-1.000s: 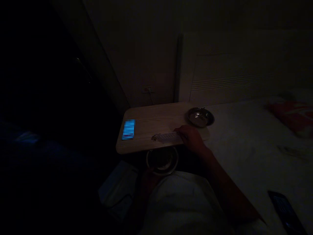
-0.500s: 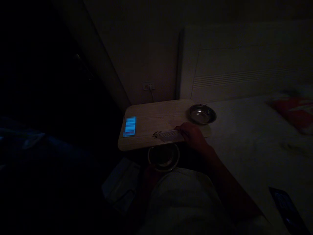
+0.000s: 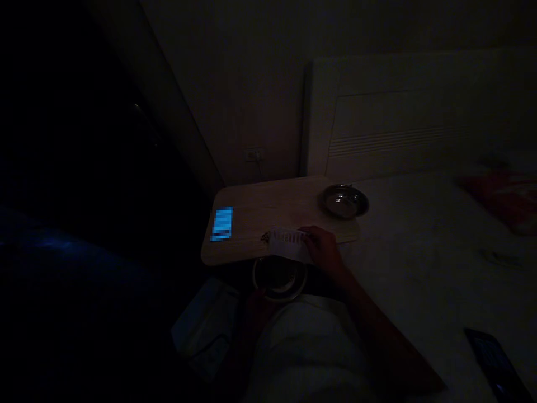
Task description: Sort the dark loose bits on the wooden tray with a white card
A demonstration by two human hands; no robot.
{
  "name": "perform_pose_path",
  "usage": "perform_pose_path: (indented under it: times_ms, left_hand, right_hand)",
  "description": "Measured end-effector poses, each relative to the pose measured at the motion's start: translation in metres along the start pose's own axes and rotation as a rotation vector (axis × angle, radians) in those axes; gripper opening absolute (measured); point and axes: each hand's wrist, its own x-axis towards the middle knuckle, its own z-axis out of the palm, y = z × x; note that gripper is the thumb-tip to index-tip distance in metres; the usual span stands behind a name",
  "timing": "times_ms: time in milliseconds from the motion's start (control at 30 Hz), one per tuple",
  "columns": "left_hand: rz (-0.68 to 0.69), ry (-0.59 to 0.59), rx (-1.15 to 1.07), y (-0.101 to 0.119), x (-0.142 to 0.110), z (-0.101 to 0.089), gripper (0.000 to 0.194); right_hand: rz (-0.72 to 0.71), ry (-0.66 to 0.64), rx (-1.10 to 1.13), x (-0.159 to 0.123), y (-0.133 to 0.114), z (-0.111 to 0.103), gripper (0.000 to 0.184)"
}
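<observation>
The scene is very dim. My right hand point(image 3: 323, 246) is closed around the right end of a flat whitish card-like piece point(image 3: 287, 246) with a row of marks along its upper part; its exact kind is unclear. The piece stands at the near edge of the wooden board-like tabletop point(image 3: 260, 207). A small cluster of dark bits point(image 3: 265, 237) touches or lies just beside its left end. Below that edge, my left hand point(image 3: 258, 305) grips the rim of a round metal bowl point(image 3: 280, 299). What lies inside this bowl is too dark to make out.
A second metal bowl point(image 3: 346, 202) sits at the tabletop's right corner. A lit phone point(image 3: 222, 224) lies at the left. A bed point(image 3: 411, 240) stretches to the right, with a red cloth-like thing point(image 3: 499, 196) and a dark flat device point(image 3: 497, 358). A wall socket point(image 3: 253, 155) is behind.
The whitish piece has tipped up, showing more of its face, and my right hand has shifted slightly. My left hand still has the lower bowl. The whole view has moved a little.
</observation>
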Motion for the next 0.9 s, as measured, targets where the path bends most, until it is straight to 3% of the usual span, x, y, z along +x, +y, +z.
perform_pose_path:
  times_ms: [200, 333, 533, 633, 900]
  left_hand:
    - [0.079, 0.095, -0.041, -0.001, 0.004, -0.007, 0.042]
    - [0.116, 0.16, -0.035, -0.002, 0.005, -0.01, 0.035]
    - [0.091, 0.154, -0.032, -0.004, 0.001, -0.001, 0.032]
    - [0.047, 0.142, -0.034, -0.003, 0.0, 0.006, 0.029]
    - [0.042, 0.165, 0.012, -0.005, 0.008, -0.008, 0.033]
  right_hand:
    - [0.129, 0.158, -0.055, 0.001, 0.026, -0.005, 0.028]
    - [0.155, 0.247, -0.034, 0.002, 0.029, -0.008, 0.029]
    - [0.162, 0.122, 0.04, -0.009, 0.01, 0.015, 0.028]
    - [0.188, 0.13, 0.03, -0.012, 0.013, 0.019, 0.029]
    - [0.261, 0.334, -0.122, -0.002, 0.046, -0.01, 0.033]
